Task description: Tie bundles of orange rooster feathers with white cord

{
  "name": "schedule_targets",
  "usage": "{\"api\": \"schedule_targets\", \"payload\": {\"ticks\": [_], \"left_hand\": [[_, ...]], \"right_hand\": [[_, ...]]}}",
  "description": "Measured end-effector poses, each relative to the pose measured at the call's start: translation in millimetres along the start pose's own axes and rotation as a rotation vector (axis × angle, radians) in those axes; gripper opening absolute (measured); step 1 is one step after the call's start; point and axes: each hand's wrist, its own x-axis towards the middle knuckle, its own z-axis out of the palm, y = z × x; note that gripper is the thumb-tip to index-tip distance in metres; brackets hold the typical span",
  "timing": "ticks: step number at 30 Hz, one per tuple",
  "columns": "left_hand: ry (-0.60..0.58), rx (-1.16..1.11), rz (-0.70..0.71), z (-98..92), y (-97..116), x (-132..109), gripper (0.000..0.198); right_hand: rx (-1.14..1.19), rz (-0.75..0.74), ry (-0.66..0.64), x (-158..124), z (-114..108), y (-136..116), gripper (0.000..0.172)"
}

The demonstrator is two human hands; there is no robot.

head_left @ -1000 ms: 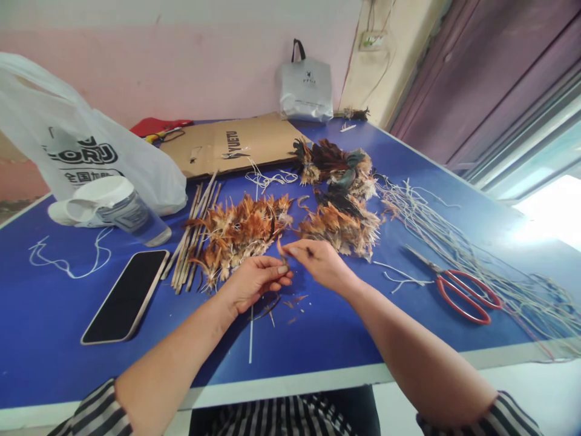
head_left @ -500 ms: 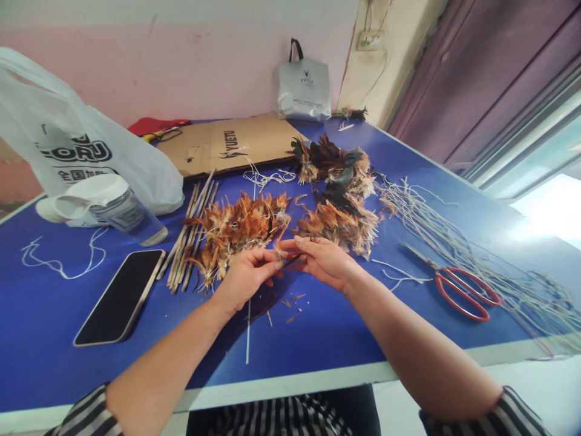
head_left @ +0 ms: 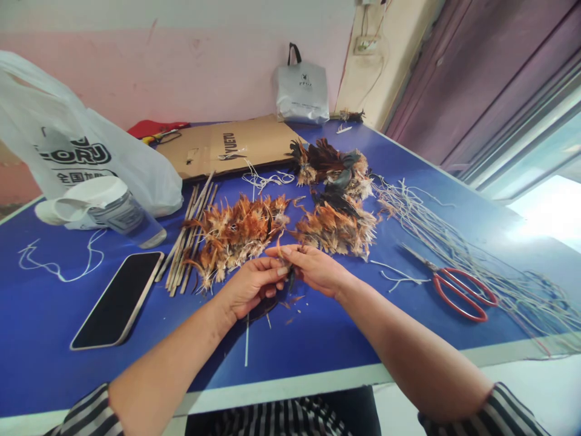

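My left hand (head_left: 254, 283) and my right hand (head_left: 315, 266) meet over the front middle of the table. Between their pinched fingers is a small dark feather (head_left: 290, 280), partly hidden by the fingers. A thin brown wisp sticks up at my right fingertips. Just beyond my left hand lies a pile of orange-brown feathers (head_left: 245, 221) in small tufts. Another orange-brown feather pile (head_left: 338, 224) lies beyond my right hand, with dark feathers (head_left: 329, 160) behind it. Small feather scraps (head_left: 293, 301) are scattered below my fingers.
Bamboo sticks (head_left: 190, 236), a phone (head_left: 118, 300), a plastic cup (head_left: 129, 212) and a white plastic bag (head_left: 91, 145) occupy the left. Red-handled scissors (head_left: 463, 293) and long strings (head_left: 454, 242) lie right. Flat cardboard (head_left: 200, 145) and a silver bag (head_left: 303, 94) stand behind.
My hands have drawn closer together, with the fingertips now overlapping. The dark feather points more downward between them. The piles on the table look the same.
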Motion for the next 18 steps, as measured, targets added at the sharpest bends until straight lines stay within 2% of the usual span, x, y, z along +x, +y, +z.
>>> {"api": "schedule_targets", "payload": {"ticks": [3, 7, 9, 13, 18], "left_hand": [[-0.003, -0.005, -0.021, 0.6, 3, -1, 0.019], [0.208, 0.033, 0.051, 0.3, 12, -4, 0.021], [0.251, 0.056, 0.066, 0.7, 16, -7, 0.021], [0.139, 0.023, -0.016, 5.4, 19, -13, 0.02], [-0.003, -0.06, -0.066, 9.3, 15, -15, 0.018]], "right_hand": [[-0.305, -0.129, 0.093, -2, -1, -4, 0.037], [-0.958, -0.554, 0.266, -5, -7, -10, 0.031], [-1.261, -0.666, 0.331, -8, -10, -14, 0.032], [-1.566, -0.729, 0.357, -13, -9, -20, 0.036], [-1.683, -0.748, 0.295, -15, -1, -21, 0.034]]}}
